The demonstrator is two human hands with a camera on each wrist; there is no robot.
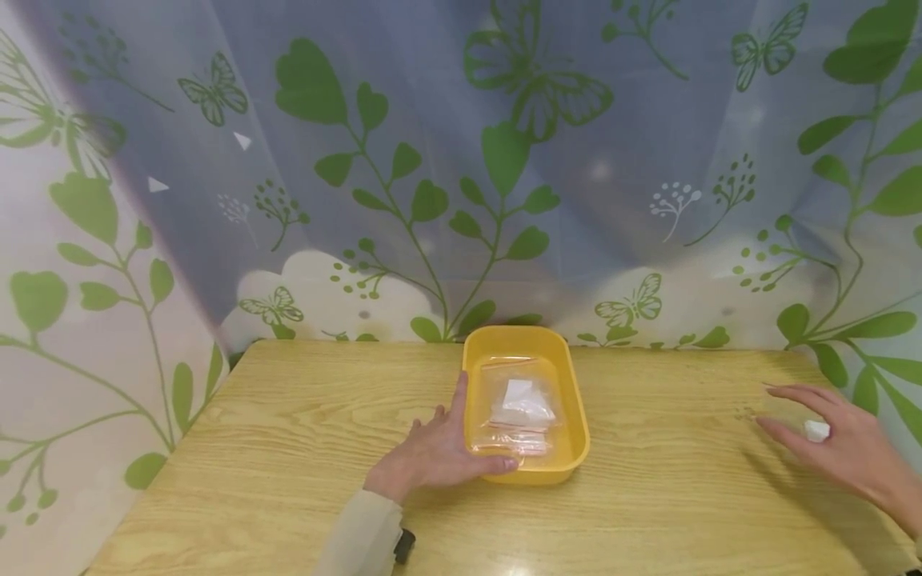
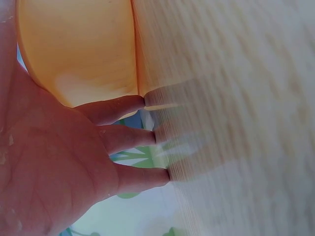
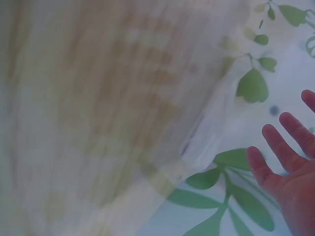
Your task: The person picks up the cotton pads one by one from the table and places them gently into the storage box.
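Note:
A yellow plastic tub (image 1: 579, 424) stands on the wooden table against the curtain. Inside lie clear plastic zip bags (image 1: 497, 432), one with a white piece (image 1: 527, 402) in or on it. My left hand (image 1: 439, 456) rests at the tub's front left corner, its thumb over the front rim and index finger along the left side. In the left wrist view, the other fingers (image 2: 130, 137) reach straight down to the tabletop. Well apart from the tub, my right hand (image 1: 839, 440) hovers at the right, fingers spread. By its palm shows a small white thing (image 1: 817, 431); whether held is unclear.
The wooden table (image 1: 324, 400) ends at the back against a curtain (image 1: 403, 232) printed with green leaves and butterflies. More of this cloth hangs along both sides. A dark object (image 1: 405, 546) shows beside the left sleeve.

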